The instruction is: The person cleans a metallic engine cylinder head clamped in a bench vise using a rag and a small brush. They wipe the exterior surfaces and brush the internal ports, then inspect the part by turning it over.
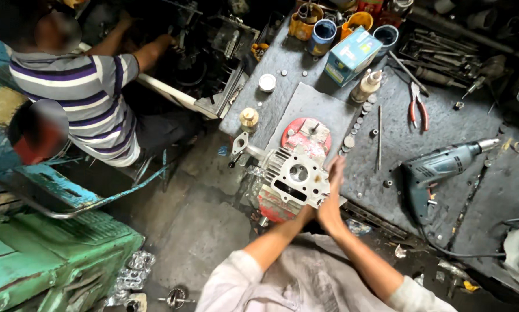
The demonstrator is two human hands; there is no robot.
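Note:
An aluminium cylinder head (297, 173) with cooling fins lies on a red round part (305, 136) at the near edge of a dark workbench (398, 133). My right hand (333, 186) and my left hand (315, 210) are pressed palm to palm, fingers straight, just over the head's right edge. The right hand covers most of the left. Whether anything sits between the palms is hidden. Both forearms reach up from my light sleeves at the bottom.
On the bench lie a grey electric drill (438, 167), red-handled pliers (418, 110), a long rod (379, 136), a blue-and-white box (352, 55), cups (323, 32) and several small discs. A person in a striped shirt (86, 86) works at the left. A green machine (40, 260) stands lower left.

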